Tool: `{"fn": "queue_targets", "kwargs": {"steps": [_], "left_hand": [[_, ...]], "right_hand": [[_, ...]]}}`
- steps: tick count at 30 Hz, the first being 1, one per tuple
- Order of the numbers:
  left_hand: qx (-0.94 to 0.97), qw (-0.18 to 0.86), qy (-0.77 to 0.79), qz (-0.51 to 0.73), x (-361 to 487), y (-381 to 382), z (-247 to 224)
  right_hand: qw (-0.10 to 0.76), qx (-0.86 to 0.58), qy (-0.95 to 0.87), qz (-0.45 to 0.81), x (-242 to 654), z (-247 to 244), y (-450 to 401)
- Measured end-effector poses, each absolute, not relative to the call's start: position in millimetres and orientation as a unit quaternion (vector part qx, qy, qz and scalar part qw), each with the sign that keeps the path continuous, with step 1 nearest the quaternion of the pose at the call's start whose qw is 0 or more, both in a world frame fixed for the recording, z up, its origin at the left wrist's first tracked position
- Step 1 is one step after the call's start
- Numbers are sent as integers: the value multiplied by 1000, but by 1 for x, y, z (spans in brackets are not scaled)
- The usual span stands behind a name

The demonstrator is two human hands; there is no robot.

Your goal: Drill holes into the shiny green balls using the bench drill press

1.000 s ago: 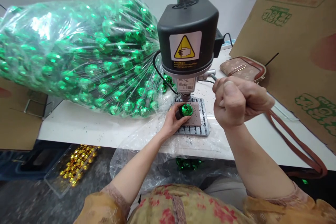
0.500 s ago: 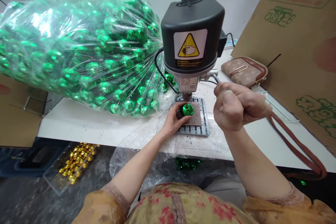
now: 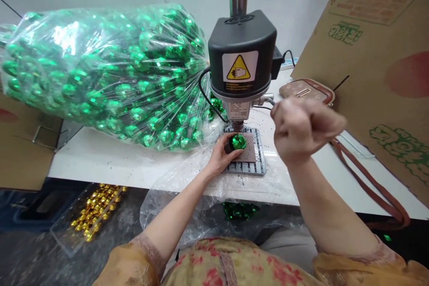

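My left hand (image 3: 221,154) holds a shiny green faceted ball (image 3: 238,142) between thumb and fingers, with a dark piece at the ball's left side. The ball sits over a brown board (image 3: 248,154) on the slotted metal base (image 3: 261,165) of a small drill press (image 3: 241,60). The drill's chuck (image 3: 237,126) is right above the ball; whether the bit touches it I cannot tell. My right hand (image 3: 303,127), slightly blurred, is closed around the end of the press's lever handle (image 3: 272,101); the grip itself is hidden by the fingers.
A big clear bag of green balls (image 3: 110,80) lies left of the press. A patterned purse (image 3: 306,91) with a brown strap and a cardboard box (image 3: 375,76) stand right. Below the table is a clear bin (image 3: 67,241) with gold balls. Dark shavings speckle the base.
My right hand has risen a little relative to the press, still on the lever handle. My left hand keeps the ball under the chuck. The whole view has shifted slightly.
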State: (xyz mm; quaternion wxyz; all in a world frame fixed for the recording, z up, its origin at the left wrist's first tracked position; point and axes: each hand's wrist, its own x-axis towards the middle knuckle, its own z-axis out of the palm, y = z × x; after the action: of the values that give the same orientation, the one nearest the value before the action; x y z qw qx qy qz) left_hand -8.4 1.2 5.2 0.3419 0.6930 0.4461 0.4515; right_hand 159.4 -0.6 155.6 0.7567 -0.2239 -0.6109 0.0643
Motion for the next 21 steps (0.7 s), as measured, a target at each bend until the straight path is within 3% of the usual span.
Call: {"fn": "queue_targets", "kwargs": {"steps": [1, 5, 12, 15, 21], "left_hand": [[688, 345, 449, 454, -7, 1, 5], [654, 327, 471, 494, 0, -4, 6], [661, 251, 456, 541, -16, -57, 16], [753, 257, 373, 478, -33, -101, 13], [928, 180, 234, 227, -56, -156, 7]], "right_hand": [[804, -200, -549, 109, 158, 169, -1], [809, -232, -487, 233, 155, 212, 6], [823, -181, -497, 209, 156, 210, 20], [824, -162, -506, 197, 156, 207, 21], [821, -162, -520, 174, 156, 207, 20]]}}
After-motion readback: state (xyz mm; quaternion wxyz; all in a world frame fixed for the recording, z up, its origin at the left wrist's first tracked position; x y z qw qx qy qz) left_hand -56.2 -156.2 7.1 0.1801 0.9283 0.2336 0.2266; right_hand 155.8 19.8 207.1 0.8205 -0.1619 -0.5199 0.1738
